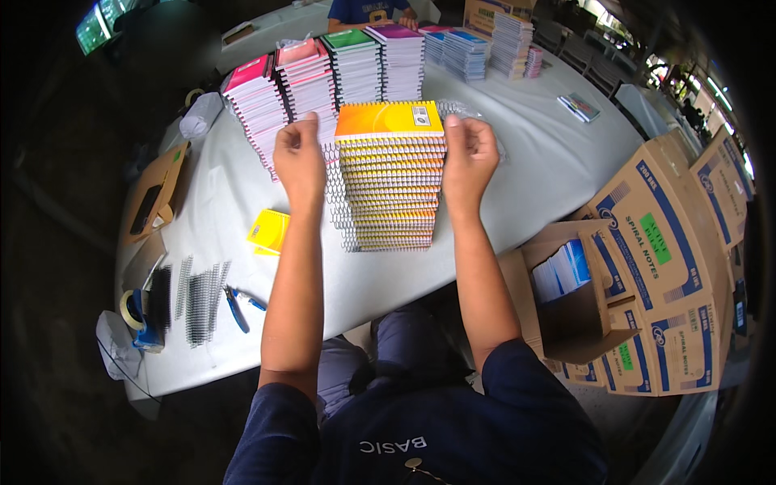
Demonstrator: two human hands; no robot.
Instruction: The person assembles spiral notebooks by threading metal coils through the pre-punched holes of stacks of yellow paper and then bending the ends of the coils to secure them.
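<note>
Both hands flank the spiral notebook stack [390, 174]: left hand [299, 158] at coil side, right hand [469, 158] opposite, apart, fingers curled, gripping nothing.

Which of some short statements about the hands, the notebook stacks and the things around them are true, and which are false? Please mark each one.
1. The two hands, left hand and right hand, are at either side of the orange notebook stack. True.
2. The stack's top cover is green. False: it is orange-yellow.
3. The loose spiral wires lie left of the person's left forearm. True.
4. The open cardboard box sits on the table. False: it stands beside it, to the right.
5. A single yellow notebook lies flat on the table. True.
</note>
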